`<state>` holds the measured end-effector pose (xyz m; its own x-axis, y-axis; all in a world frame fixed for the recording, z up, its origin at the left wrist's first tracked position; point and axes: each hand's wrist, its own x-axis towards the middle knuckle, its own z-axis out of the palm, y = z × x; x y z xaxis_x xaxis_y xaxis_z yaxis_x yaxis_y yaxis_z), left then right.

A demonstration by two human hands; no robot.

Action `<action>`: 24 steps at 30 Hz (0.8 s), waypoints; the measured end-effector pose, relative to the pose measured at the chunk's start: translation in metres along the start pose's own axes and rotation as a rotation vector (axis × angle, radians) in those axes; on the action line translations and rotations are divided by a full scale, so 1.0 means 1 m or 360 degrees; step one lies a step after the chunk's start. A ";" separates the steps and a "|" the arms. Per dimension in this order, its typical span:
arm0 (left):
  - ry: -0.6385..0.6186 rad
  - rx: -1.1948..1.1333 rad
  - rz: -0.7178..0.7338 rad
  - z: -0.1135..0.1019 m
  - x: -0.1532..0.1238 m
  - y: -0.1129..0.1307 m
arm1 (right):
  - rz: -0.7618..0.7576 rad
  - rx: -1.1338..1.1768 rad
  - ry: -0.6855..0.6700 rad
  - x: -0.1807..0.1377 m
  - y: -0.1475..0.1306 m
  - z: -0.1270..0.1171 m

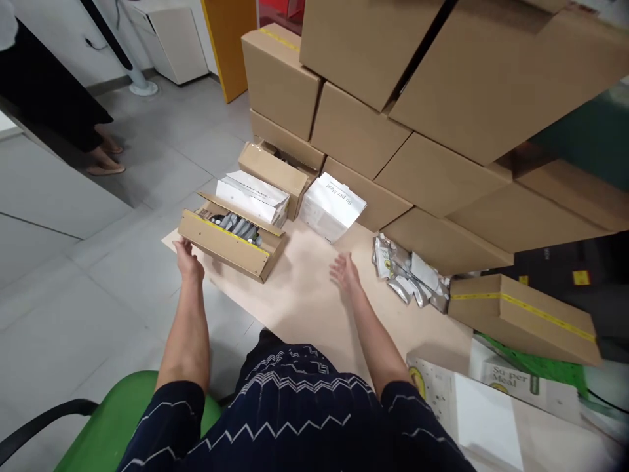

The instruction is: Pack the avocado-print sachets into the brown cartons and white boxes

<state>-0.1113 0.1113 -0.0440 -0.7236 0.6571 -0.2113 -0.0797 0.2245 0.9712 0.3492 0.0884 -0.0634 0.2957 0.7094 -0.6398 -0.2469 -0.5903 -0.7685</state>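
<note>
Status: open brown box (223, 248) has silvery pouches (236, 226) inside, flaps up, so filled at least partly; closing it isn't done. Loose pouch pile (410, 272) lies well right of the box, outside any carton. Can't tell the count or whether the box is full.

Left hand (189, 262): at the box's near-left corner, fingers part-bent, tips partly hidden; can't tell if it grips or just touches. Right hand (345, 272): right of the box, well apart from it, fingers loosely spread, nothing visible in hold.

Behind the box: white carton (251, 198), then another brown carton (275, 169), top open. Beyond and right of it: white Su per Meal carton (330, 208).

Surface: pale tabletop (295, 295) under the box. Room: stacked cartons (361, 131) behind it, grey tile floor (162, 170) left, green chair (115, 423) nearer the wearer, another person's legs (101, 154) far left.
</note>
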 end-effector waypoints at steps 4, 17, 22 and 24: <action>-0.0062 -0.0048 0.0049 0.005 0.005 -0.004 | 0.0199 -0.0036 0.0005 -0.037 0.073 -0.012; -0.0391 0.0615 0.0242 0.025 0.061 -0.014 | -0.0340 -0.0917 -0.0244 -0.050 0.109 0.082; -0.0628 0.1611 0.0682 0.074 0.137 -0.002 | -0.0398 -0.1028 -0.0271 -0.048 0.119 0.077; -0.0759 0.1803 0.0710 0.087 0.161 -0.005 | -0.0381 -0.1091 -0.0266 -0.044 0.120 0.076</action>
<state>-0.1676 0.2783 -0.0918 -0.2063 0.9681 -0.1422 0.8894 0.2461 0.3851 0.2358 0.0151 -0.1275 0.1115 0.8656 -0.4882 0.4539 -0.4814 -0.7498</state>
